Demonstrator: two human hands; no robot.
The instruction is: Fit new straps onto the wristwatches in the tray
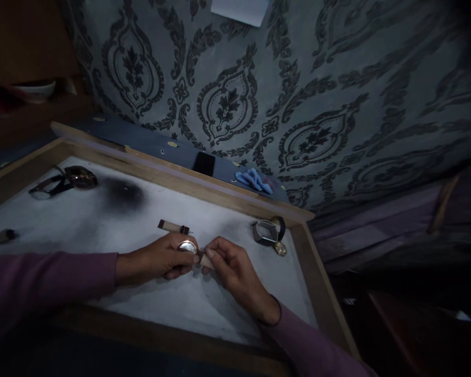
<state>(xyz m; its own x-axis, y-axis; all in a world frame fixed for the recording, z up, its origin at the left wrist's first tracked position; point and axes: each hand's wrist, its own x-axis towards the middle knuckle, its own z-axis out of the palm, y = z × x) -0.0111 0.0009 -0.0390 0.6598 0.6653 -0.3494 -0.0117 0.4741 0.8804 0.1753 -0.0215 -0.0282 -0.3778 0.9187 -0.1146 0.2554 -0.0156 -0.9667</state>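
Note:
My left hand [163, 256] is closed around a round, shiny watch case [187, 246], its metal face turned up. Close beside it, my right hand [233, 267] pinches a light tan watch strap [206, 261] with its dark end against the edge of the case. Whether the strap is joined to the case cannot be made out. Just beyond my left hand, a second strap piece [171, 226], tan with a dark buckle end, lies on the white surface [141, 290] of the wooden tray.
Inside the tray's wooden rim [188, 178] are a black-strapped watch [49, 187], a dark shiny watch [80, 177], an angular watch [265, 231] and a small gold movement [280, 248]. A tool [0, 237] lies far left. Beyond the rim are a phone [204, 164] and blue cloth [254, 180].

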